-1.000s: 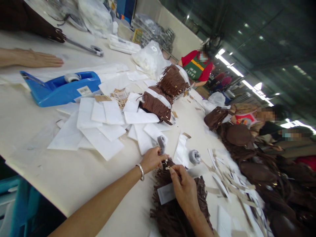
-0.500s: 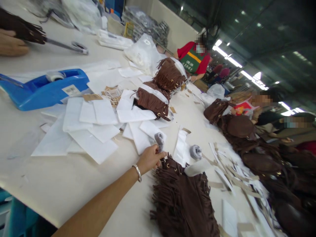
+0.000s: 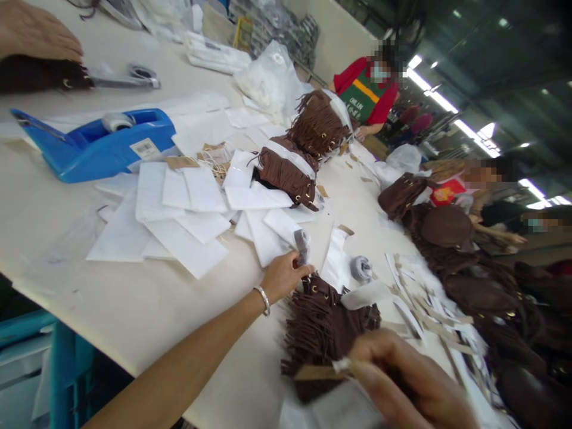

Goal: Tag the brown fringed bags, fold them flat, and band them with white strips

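Observation:
A dark brown fringed bag (image 3: 330, 316) with gold eyelets lies on the table in front of me. My left hand (image 3: 286, 275), with a silver bracelet at the wrist, is closed at the bag's top left corner. A strap roll in greyish wrapping (image 3: 302, 243) stands up beside those fingers; a second wrapped roll (image 3: 361, 269) lies to the right. Over the bag's lower part, my right hand (image 3: 397, 375) pinches a brown paper strip (image 3: 319, 373) with a bit of white at its end. Below that hand is a blurred white sheet (image 3: 344, 408).
White flat packets (image 3: 187, 232) spread left of the bag, near a blue tape dispenser (image 3: 116, 143). More fringed bags (image 3: 288, 170) sit farther back. Paper strips (image 3: 429, 310) and dark bags (image 3: 478, 292) line the right. Another person's hand (image 3: 38, 30) rests on a bag at upper left.
My right hand has come into view from the lower right with the brown strip. My left hand stays at the bag's corner. The whole view has shifted slightly.

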Demonstrator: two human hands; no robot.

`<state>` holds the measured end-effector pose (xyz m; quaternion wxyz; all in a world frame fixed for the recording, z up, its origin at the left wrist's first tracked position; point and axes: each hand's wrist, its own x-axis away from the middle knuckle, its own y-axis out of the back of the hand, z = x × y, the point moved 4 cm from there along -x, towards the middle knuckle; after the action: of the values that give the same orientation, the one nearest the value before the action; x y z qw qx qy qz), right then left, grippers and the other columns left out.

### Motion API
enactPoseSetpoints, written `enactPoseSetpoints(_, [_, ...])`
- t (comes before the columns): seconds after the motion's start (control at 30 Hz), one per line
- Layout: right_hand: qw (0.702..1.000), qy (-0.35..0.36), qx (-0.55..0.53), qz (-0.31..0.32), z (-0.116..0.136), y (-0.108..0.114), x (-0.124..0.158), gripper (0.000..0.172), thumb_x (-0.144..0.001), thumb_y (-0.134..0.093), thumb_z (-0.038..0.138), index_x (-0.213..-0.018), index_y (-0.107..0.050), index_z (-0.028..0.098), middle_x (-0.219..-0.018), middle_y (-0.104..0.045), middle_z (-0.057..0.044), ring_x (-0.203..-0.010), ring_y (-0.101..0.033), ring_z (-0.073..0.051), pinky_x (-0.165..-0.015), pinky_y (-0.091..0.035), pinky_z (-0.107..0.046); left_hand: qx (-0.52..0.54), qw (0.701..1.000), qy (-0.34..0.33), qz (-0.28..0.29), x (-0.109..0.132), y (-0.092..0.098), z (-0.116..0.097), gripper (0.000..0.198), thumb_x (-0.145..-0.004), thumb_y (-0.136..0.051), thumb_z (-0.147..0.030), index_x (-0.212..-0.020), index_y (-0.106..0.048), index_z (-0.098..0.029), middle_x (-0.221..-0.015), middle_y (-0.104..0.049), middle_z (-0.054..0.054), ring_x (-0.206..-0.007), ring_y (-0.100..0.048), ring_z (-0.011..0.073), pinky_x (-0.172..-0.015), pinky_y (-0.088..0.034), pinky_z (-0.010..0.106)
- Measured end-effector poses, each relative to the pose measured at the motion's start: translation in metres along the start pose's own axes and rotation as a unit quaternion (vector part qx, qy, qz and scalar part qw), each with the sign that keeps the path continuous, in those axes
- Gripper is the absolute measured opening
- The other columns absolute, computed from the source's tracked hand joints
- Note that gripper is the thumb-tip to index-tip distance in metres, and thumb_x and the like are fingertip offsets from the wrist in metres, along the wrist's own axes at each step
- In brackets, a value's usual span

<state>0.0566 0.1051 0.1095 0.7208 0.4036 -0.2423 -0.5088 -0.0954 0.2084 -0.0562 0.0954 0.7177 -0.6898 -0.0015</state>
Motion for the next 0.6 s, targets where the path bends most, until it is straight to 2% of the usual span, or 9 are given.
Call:
enactPoseSetpoints(0.07, [0.998,-0.010,0.038,0.058,-0.010,-0.016,-0.021,0.024,-0.090,-0.054,0.045,-0.079,-0.062,0.026,-0.059,-0.058,0.003,-0.051,-0.054,-0.014,-0.047,-0.040,-0.024,0.007,1.000,0.001,-0.001,0.000,0.000,-0.001,0.033,-0.079,-0.061,-0.052,-0.074,-0.053,-0.020,-0.059,-0.053,-0.005,-0.055,-0.051,0.0123,-0.054,-0.034,0.023])
enactPoseSetpoints(0.1, [0.995,-0.021,0.069,0.066,-0.017,-0.024,-0.030,0.023,-0.092,-0.051,0.044,-0.081,-0.061,0.025,-0.058,-0.058,0.003,-0.051,-0.054,-0.014,-0.048,-0.039,-0.025,0.012,1.000,0.002,-0.002,0.000,0.001,-0.001,0.033,-0.078,-0.061,-0.052,-0.074,-0.053,-0.020,-0.059,-0.053,-0.005,-0.055,-0.050,0.0122,-0.054,-0.034,0.023])
enactPoseSetpoints(0.2, [0.984,-0.037,0.173,0.026,-0.039,-0.046,-0.046,0.024,-0.094,-0.046,0.042,-0.084,-0.059,0.024,-0.061,-0.061,0.003,-0.052,-0.057,-0.015,-0.050,-0.035,-0.026,0.023,1.000,-0.003,-0.009,0.001,0.002,-0.003,0.032,-0.077,-0.063,-0.050,-0.071,-0.052,-0.020,-0.058,-0.052,-0.005,-0.054,-0.048,0.0117,-0.054,-0.032,0.023])
enactPoseSetpoints(0.3, [0.964,-0.021,0.264,-0.009,-0.053,-0.065,-0.051,0.022,-0.095,-0.044,0.039,-0.084,-0.057,0.024,-0.062,-0.063,0.002,-0.053,-0.060,-0.017,-0.050,-0.031,-0.026,0.018,1.000,-0.002,-0.018,0.001,0.003,-0.003,0.034,-0.077,-0.063,-0.049,-0.065,-0.048,-0.021,-0.054,-0.047,-0.006,-0.052,-0.045,0.0116,-0.053,-0.029,0.024])
enactPoseSetpoints(0.43, [0.939,0.032,0.341,-0.037,-0.054,-0.076,-0.052,0.022,-0.097,-0.041,0.036,-0.087,-0.054,0.022,-0.070,-0.066,0.000,-0.055,-0.061,-0.016,-0.050,-0.029,-0.027,0.014,0.999,-0.001,-0.030,-0.001,0.002,0.000,0.037,-0.075,-0.065,-0.050,-0.062,-0.045,-0.021,-0.052,-0.044,-0.006,-0.053,-0.043,0.0119,-0.053,-0.026,0.025])
enactPoseSetpoints(0.6, [0.919,0.063,0.388,-0.021,-0.048,-0.078,-0.053,0.022,-0.099,-0.038,0.034,-0.089,-0.052,0.021,-0.072,-0.065,0.000,-0.056,-0.061,-0.015,-0.049,-0.027,-0.027,0.007,0.999,-0.007,-0.036,-0.002,-0.001,0.003,0.039,-0.074,-0.066,-0.052,-0.062,-0.045,-0.021,-0.053,-0.045,-0.006,-0.053,-0.043,0.0119,-0.053,-0.023,0.025])
